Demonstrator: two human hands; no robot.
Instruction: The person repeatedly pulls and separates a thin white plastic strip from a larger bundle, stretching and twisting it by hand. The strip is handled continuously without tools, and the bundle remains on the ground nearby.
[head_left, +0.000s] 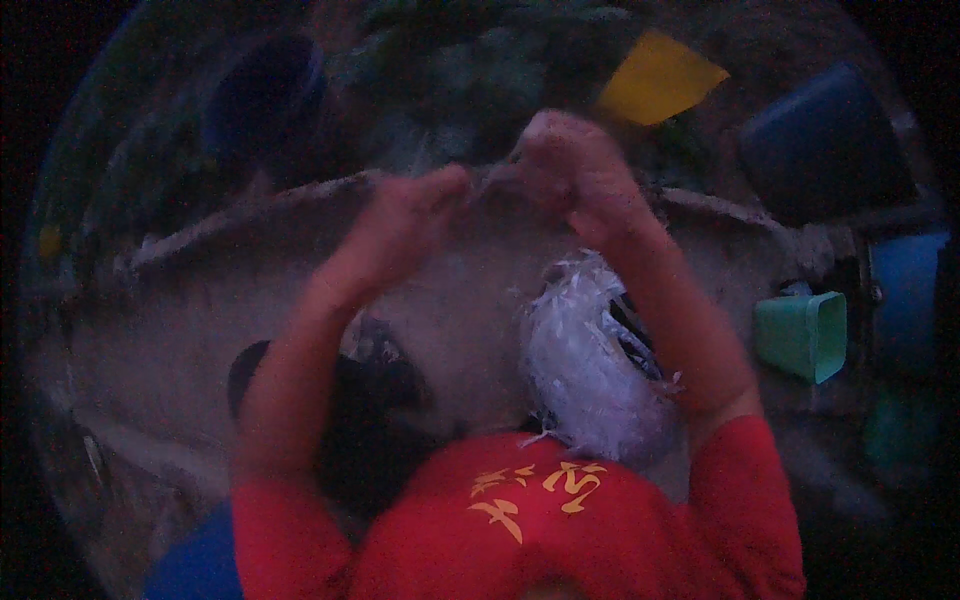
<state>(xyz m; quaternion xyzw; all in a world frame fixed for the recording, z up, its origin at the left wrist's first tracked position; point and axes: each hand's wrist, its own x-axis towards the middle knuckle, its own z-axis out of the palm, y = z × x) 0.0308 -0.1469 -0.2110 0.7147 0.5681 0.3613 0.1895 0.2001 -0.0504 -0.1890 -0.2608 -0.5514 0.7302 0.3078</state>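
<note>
My left hand and my right hand are raised in front of me, close together and blurred. A thin pale strip spans the small gap between them, with the fingers of both hands pinched on it. Its material is too dim to tell. Below my right forearm, against the front of my red shirt, is a whitish bundle of shredded strips, perhaps plastic. Dark gaps show on the bundle's right side.
A pale green plastic bin lies on its side at the right, near a blue container. Beyond it stands a dark blue bin. A yellow sheet is at the far side. A low ledge crosses behind my hands.
</note>
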